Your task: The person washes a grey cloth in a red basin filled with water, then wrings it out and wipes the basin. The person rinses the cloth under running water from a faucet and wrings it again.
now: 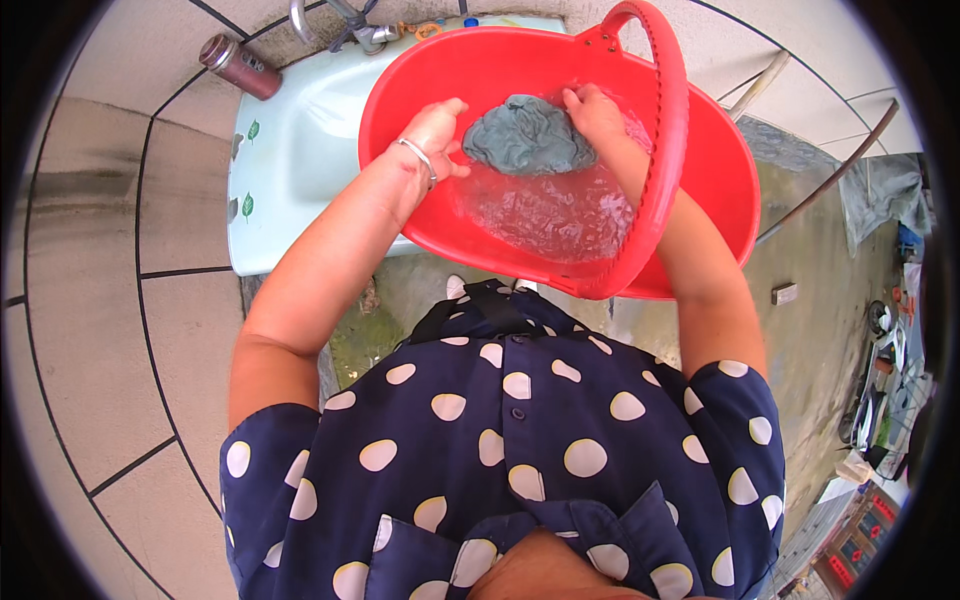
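Note:
A wet, crumpled grey-green cloth lies in shallow water inside a red plastic basket-shaped tub with an arched handle. My left hand, with a silver bangle at the wrist, is over the tub's left part, fingers apart, just left of the cloth and holding nothing. At the cloth's upper right edge is my right hand, its forearm passing beneath the tub's handle. The fingertips are beside or on the cloth; whether they grip it cannot be told.
The tub rests over a pale blue sink with leaf patterns. A metal faucet and a brownish-red lidded bottle stand along its back. A curved rod leans at the right, and a small block lies on the wet floor.

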The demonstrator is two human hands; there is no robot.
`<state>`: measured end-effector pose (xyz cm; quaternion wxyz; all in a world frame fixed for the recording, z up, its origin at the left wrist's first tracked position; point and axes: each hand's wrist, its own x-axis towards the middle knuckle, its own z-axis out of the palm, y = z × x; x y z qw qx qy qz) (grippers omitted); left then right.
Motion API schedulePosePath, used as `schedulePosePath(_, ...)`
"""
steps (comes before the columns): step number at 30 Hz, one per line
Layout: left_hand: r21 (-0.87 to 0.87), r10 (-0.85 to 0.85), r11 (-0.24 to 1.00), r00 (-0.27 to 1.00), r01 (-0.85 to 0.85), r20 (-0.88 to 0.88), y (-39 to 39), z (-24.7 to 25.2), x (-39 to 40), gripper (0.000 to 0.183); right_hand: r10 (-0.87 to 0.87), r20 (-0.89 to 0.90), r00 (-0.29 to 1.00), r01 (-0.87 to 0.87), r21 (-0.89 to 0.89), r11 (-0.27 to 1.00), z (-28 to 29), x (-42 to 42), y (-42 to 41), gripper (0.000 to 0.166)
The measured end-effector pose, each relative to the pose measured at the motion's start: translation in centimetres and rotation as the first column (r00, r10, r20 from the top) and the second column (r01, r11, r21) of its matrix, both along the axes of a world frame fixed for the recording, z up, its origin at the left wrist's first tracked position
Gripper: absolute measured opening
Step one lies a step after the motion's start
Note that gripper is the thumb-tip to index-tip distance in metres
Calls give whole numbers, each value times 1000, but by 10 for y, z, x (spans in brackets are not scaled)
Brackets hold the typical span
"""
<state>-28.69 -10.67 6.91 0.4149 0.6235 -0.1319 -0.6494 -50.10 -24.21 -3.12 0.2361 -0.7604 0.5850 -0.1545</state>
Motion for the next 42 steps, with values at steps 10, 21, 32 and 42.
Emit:
schedulePosePath(10, 7, 66, 998, 922, -68, -382, 1, -15, -10, 51, -34, 862, 506, -430, 287, 856, 109, 91, 114, 24)
schedulePosePath(21, -159, 198, 961, 964, -226, -177, -31, 8, -30, 31, -322, 804, 500, 57, 340, 939, 92, 88, 95, 26)
schedulePosePath(32, -173, -194, 961, 971, 217, 139, -9, -10, -26, 31, -36, 128, 991, 36, 1, 999, 38, 18, 25, 35)
schedulePosePath(42, -264, 282, 670, 90, 694, 955, 50, -1, 38, 29, 203, -110, 973, -216, -115, 970, 14, -5, 56, 13)
